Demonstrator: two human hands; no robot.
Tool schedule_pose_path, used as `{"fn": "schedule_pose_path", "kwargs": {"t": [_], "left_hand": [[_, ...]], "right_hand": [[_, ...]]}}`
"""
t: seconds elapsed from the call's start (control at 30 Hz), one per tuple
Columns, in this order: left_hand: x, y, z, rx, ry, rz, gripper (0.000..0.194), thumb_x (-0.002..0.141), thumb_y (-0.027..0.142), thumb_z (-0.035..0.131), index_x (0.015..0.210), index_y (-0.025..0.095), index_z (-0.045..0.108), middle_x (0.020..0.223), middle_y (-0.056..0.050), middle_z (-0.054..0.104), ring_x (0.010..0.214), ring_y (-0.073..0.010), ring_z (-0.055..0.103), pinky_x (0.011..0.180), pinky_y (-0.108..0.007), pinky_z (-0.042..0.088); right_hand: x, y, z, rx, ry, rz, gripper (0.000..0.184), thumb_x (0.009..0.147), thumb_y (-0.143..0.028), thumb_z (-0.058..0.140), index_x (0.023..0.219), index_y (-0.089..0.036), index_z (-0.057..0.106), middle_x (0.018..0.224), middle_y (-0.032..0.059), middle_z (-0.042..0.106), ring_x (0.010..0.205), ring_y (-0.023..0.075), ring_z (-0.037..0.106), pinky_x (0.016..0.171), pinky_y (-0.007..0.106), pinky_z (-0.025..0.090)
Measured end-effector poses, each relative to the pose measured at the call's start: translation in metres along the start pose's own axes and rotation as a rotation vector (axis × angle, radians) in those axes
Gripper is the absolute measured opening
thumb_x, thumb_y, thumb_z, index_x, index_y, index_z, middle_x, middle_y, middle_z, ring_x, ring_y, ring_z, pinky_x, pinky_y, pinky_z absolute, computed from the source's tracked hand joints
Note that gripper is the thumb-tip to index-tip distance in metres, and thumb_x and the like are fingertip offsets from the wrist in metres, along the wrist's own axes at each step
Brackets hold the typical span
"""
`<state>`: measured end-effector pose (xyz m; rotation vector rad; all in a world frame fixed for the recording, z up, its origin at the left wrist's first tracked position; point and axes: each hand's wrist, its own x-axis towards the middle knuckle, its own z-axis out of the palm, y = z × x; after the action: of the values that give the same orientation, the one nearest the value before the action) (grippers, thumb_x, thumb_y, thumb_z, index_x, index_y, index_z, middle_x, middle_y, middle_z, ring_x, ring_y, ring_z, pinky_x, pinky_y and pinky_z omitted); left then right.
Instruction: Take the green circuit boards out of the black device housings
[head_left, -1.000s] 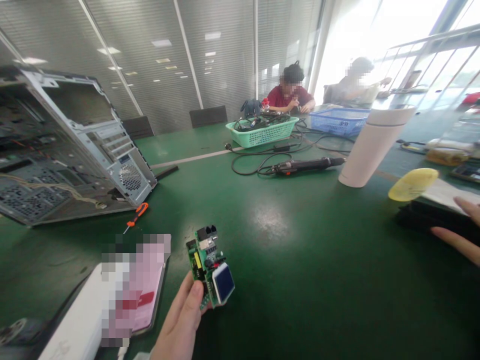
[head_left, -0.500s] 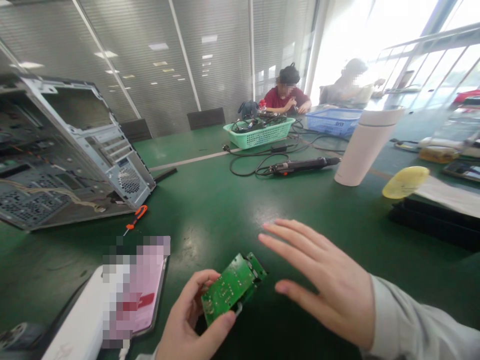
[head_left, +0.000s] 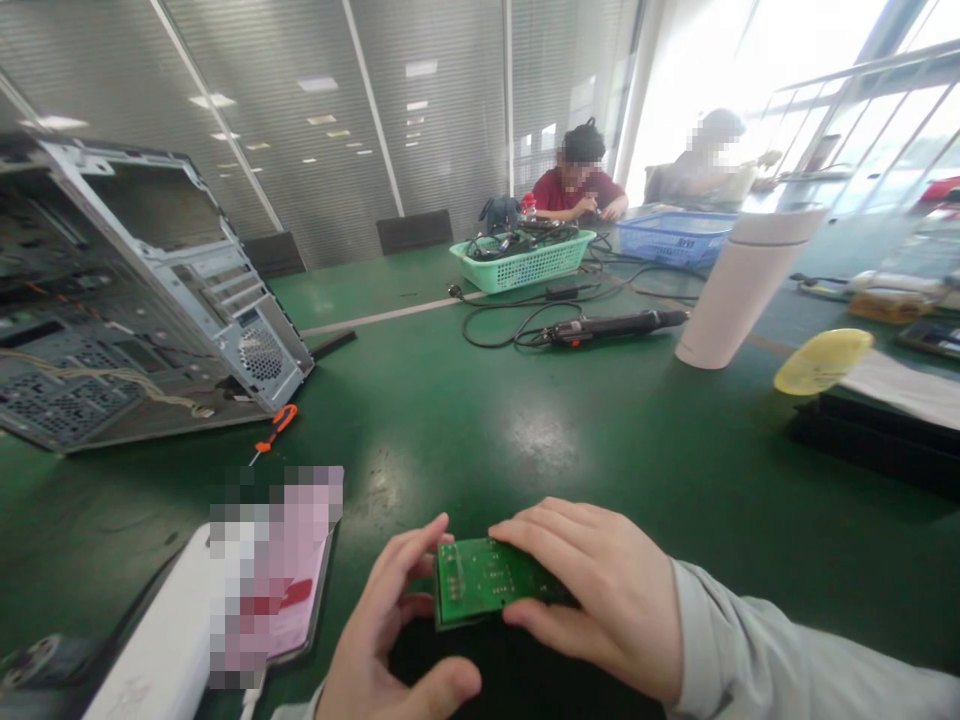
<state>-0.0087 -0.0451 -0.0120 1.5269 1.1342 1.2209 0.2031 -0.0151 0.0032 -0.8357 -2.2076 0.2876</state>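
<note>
1. Grey metal computer case (head_left: 161,275): standing well apart, left of and beyond the fingers of the left hand (head_left: 371,630).
2. White slab (head_left: 161,625) and pink phone (head_left: 304,560): lying just left of those fingers, partly hidden by blurring. Orange-handled screwdriver (head_left: 279,428): resting beyond them, nearer the case.
3. Left hand: holding thumb and fingers apart around the left end of the green circuit board (head_left: 476,580); whether touching its edge, impossible to tell.
4. Green circuit board: lying crosswise between both sets of fingers, showing its soldered face; half a second ago, slanting in the left fingers.
5. Right hand (head_left: 600,580): clamping on the board, fingers crossing the far edge, thumb pressing near the close edge; half a second ago, hanging open and clear of it. Apparently meaning support passing to the right, so leaving the left fingers looser.
6. Green basket (head_left: 525,270) and corded black tool (head_left: 600,328): lying well beyond the right fingers.
7. Pale tumbler (head_left: 731,300) and black box (head_left: 862,440): resting well apart, farther right of those fingers.
</note>
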Motion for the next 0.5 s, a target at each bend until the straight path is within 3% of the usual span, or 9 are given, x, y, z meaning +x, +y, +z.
{"fn": "schedule_pose_path", "kwargs": {"t": [0.13,0.2,0.37,0.43,0.5], "left_hand": [[-0.002,-0.001,0.004,-0.119,0.101,-0.054,0.058,0.072,0.057,0.072,0.126,0.037,0.061,0.122,-0.004,0.063,0.096,-0.0216,0.063,0.071,-0.024,0.055],[-0.001,-0.002,0.001,-0.101,0.091,-0.054,0.048,0.078,0.052,0.069,0.123,0.038,0.063,0.121,-0.004,0.064,0.097,-0.0213,0.062,0.070,-0.023,0.055],[0.002,-0.003,-0.009,-0.002,-0.012,-0.070,0.030,0.089,0.043,0.057,0.117,0.036,0.067,0.122,-0.004,0.062,0.100,-0.0223,0.063,0.074,-0.026,0.057],[0.003,-0.002,-0.007,0.003,0.042,-0.073,0.029,0.091,0.044,0.054,0.112,0.032,0.069,0.117,-0.005,0.063,0.098,-0.0218,0.063,0.072,-0.025,0.056],[0.002,0.000,-0.002,-0.014,0.122,-0.068,0.030,0.090,0.047,0.053,0.106,0.030,0.072,0.111,-0.005,0.064,0.096,-0.0215,0.062,0.068,-0.023,0.056]], "right_hand": [[0.002,0.008,0.002,0.635,-0.082,0.683,0.047,0.091,-0.057,0.044,0.088,-0.014,0.063,0.082,0.0052,0.058,0.075,0.0136,0.052,0.070,0.025,0.040],[0.005,0.012,0.001,0.851,-0.157,0.904,0.056,0.086,-0.066,0.045,0.085,-0.012,0.060,0.076,0.0064,0.056,0.066,0.0125,0.050,0.062,0.024,0.039],[0.012,0.016,-0.010,1.145,-0.324,1.120,0.062,0.093,-0.061,0.025,0.104,-0.008,0.055,0.071,0.0049,0.049,0.052,0.0080,0.044,0.046,0.018,0.032],[0.010,0.019,-0.016,1.257,-0.303,1.176,0.057,0.095,-0.058,0.026,0.110,-0.010,0.054,0.073,0.0035,0.048,0.053,0.0072,0.044,0.047,0.017,0.034],[0.004,0.027,-0.025,1.201,-0.185,1.166,0.059,0.088,-0.065,0.040,0.111,-0.012,0.054,0.077,0.0044,0.051,0.061,0.0090,0.049,0.052,0.018,0.040]]}}
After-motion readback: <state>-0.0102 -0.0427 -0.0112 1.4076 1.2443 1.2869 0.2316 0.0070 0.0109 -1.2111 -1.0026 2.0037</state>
